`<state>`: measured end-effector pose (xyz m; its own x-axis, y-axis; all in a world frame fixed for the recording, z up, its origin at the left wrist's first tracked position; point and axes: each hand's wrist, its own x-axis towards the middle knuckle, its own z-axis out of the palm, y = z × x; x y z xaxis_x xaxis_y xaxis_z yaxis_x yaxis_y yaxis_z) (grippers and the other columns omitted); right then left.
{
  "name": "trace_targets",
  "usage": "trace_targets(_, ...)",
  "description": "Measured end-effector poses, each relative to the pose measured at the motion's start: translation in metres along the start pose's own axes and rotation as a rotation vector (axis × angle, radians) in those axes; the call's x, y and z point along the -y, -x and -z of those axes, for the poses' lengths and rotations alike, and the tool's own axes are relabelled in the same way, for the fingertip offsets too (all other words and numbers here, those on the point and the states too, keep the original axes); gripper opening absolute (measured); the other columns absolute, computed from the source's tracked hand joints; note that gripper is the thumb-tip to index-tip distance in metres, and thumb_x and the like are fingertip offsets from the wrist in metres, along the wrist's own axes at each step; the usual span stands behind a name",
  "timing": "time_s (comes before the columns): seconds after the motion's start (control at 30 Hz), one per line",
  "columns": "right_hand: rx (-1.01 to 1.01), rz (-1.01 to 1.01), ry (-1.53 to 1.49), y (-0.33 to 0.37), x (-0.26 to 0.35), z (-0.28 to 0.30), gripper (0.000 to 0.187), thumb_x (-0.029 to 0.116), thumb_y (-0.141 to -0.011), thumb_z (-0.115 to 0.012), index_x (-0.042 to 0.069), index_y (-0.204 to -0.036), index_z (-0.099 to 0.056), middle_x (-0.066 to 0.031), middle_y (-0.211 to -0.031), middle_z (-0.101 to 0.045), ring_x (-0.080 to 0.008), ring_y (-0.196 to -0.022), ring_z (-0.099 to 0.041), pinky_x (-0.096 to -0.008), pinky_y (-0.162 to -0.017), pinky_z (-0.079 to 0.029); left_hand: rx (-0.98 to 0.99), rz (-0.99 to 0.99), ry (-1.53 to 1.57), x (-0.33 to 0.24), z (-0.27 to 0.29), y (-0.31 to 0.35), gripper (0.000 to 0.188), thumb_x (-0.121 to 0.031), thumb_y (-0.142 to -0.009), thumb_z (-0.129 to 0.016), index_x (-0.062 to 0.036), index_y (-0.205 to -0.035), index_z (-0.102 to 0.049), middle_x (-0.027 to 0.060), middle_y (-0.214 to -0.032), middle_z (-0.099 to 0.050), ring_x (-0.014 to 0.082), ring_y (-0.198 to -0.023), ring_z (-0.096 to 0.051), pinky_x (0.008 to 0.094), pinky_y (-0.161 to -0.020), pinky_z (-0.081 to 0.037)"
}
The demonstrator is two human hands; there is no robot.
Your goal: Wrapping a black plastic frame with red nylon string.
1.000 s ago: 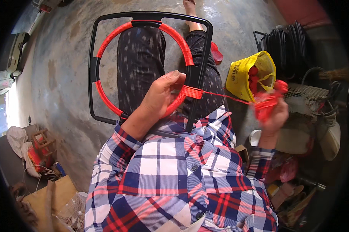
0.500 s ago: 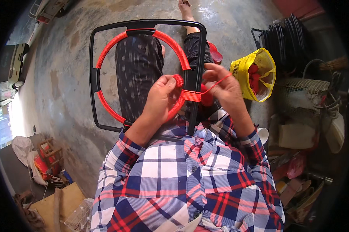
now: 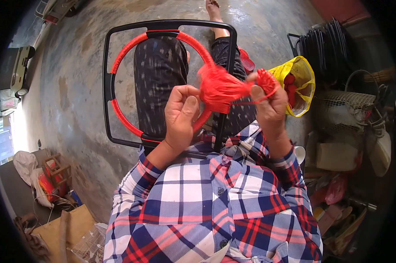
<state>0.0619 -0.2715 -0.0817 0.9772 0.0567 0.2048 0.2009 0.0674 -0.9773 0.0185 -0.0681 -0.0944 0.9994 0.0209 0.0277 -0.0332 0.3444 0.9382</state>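
Observation:
A black square frame [image 3: 106, 94] rests across my lap, its inner ring [image 3: 127, 122] wrapped in red cord along several stretches. My right hand [image 3: 270, 105] is closed on a bundle of red cord [image 3: 266, 81], right of the frame. From it, loose red strands [image 3: 222, 91] spread leftward over the ring's right side, blurred by motion. Below them, tight red turns [image 3: 219, 107] bind the ring to the frame's right bar. My left hand [image 3: 180, 116] is beside the strands, fingers curled and thumb apart, with nothing visible in its grasp.
A yellow bag [image 3: 309, 92] holding red material stands on the floor at the right. Behind it are stacked black frames [image 3: 323, 46]. A wire basket [image 3: 349, 103] and clutter line the right side. A wooden board [image 3: 75, 223] lies at lower left.
The red bundle has passed from my left hand to my right, trailing a spread of strands. My left hand has loosened, and the frame has shifted slightly.

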Motion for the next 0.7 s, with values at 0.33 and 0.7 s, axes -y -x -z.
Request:
trace_targets(0.33,-0.013,-0.224,-0.026,0.03,-0.003,0.092,0.026,0.026,-0.083,-0.048,0.002,-0.075,-0.055,-0.0061,-0.075,-0.056,-0.0135,-0.07,-0.051,-0.0284,-0.067,-0.041,-0.091,0.389,0.173,0.0,0.0,-0.017,0.029,-0.029,-0.099,-0.047,-0.0036,-0.113,-0.049,0.0004,-0.072,-0.047,0.0063,-0.057,-0.038,0.0195,-0.052,-0.031)
trace_targets(0.7,-0.3,-0.419,-0.398,0.025,-0.039,0.084,0.021,0.017,-0.09,-0.056,0.001,-0.104,-0.058,0.0048,-0.059,-0.037,-0.0074,-0.052,-0.036,-0.0246,-0.053,-0.033,-0.042,0.539,0.165,-0.007,-0.011,-0.023,0.038,-0.021,-0.094,-0.041,0.0019,-0.124,-0.047,0.0075,-0.098,-0.062,0.013,-0.083,-0.058,0.0239,-0.072,-0.046)
